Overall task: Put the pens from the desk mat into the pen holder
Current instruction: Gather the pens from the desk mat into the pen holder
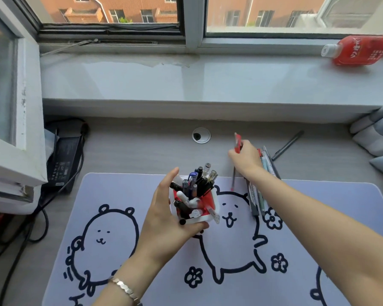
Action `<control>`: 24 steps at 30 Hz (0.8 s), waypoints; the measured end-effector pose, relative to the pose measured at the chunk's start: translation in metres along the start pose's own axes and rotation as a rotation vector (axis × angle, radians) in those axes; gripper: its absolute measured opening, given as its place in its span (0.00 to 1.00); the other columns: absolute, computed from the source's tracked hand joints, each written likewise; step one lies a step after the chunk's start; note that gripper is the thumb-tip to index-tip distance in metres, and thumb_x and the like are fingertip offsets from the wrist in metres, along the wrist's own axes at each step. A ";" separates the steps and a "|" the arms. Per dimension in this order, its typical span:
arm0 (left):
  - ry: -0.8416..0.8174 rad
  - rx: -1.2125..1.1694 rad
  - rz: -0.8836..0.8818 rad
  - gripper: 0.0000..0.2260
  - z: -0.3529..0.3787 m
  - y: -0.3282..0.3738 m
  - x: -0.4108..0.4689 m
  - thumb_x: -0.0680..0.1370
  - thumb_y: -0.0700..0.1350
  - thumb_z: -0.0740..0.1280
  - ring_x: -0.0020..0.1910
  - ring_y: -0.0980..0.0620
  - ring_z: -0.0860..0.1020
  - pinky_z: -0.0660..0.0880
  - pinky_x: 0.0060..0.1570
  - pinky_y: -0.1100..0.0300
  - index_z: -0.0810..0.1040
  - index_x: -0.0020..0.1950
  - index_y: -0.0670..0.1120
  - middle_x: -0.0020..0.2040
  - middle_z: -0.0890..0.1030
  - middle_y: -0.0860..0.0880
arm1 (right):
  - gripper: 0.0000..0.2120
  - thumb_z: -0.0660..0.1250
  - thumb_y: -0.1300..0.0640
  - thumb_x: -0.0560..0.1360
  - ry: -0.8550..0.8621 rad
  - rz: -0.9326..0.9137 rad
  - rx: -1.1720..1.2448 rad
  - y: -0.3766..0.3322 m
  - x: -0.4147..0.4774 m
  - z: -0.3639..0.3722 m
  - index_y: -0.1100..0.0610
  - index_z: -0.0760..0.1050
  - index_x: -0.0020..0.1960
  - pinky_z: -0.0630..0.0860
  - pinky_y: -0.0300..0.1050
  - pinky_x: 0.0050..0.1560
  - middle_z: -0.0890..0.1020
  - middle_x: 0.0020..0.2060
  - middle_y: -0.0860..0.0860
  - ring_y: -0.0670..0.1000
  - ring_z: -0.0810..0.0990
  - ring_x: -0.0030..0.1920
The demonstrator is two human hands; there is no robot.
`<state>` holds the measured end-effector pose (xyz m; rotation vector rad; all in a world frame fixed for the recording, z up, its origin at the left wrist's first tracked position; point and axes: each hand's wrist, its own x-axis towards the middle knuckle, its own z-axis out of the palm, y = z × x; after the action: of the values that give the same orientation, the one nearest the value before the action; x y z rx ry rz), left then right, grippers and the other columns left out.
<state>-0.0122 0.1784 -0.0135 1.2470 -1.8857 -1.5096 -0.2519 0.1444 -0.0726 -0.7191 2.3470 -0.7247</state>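
Observation:
My left hand [164, 217] grips the white and red pen holder [210, 208], which stands on the lilac desk mat [111, 191] and is crammed with several pens [199, 180]. My right hand [247, 159] reaches past the mat's far edge and is closed on a red pen [237, 141], whose clear lower end points down at the mat. Under my right forearm a bundle of loose pens [258, 200] lies across the mat's upper right edge. A single dark pen [286, 145] lies on the desk beyond them.
A cable grommet [201, 135] sits in the grey desk behind the holder. At the left lie a black power adapter [63, 160] and its cables. On the window sill at the far right a red bottle [358, 50] lies on its side.

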 end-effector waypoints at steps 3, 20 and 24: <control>0.017 -0.026 -0.033 0.44 0.003 0.005 -0.005 0.60 0.36 0.79 0.55 0.64 0.74 0.70 0.38 0.81 0.59 0.59 0.72 0.56 0.73 0.54 | 0.09 0.56 0.62 0.75 0.023 -0.055 0.327 -0.005 -0.024 -0.028 0.61 0.69 0.54 0.72 0.48 0.44 0.73 0.41 0.52 0.52 0.72 0.38; -0.052 -0.054 -0.081 0.44 0.037 0.026 -0.025 0.58 0.43 0.81 0.47 0.83 0.68 0.69 0.44 0.80 0.59 0.62 0.67 0.52 0.72 0.68 | 0.09 0.53 0.58 0.78 -0.019 -0.481 1.078 0.003 -0.182 -0.025 0.47 0.68 0.46 0.76 0.43 0.53 0.75 0.33 0.41 0.45 0.75 0.37; -0.056 -0.034 -0.084 0.43 0.042 0.029 -0.030 0.59 0.41 0.80 0.44 0.86 0.66 0.65 0.41 0.86 0.60 0.64 0.62 0.49 0.69 0.70 | 0.08 0.54 0.55 0.77 0.073 -0.400 0.996 0.013 -0.185 -0.030 0.41 0.66 0.48 0.78 0.46 0.46 0.77 0.33 0.45 0.47 0.78 0.33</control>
<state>-0.0399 0.2267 0.0056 1.2971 -1.8555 -1.6285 -0.1479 0.2795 0.0058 -0.6736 1.5583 -1.9017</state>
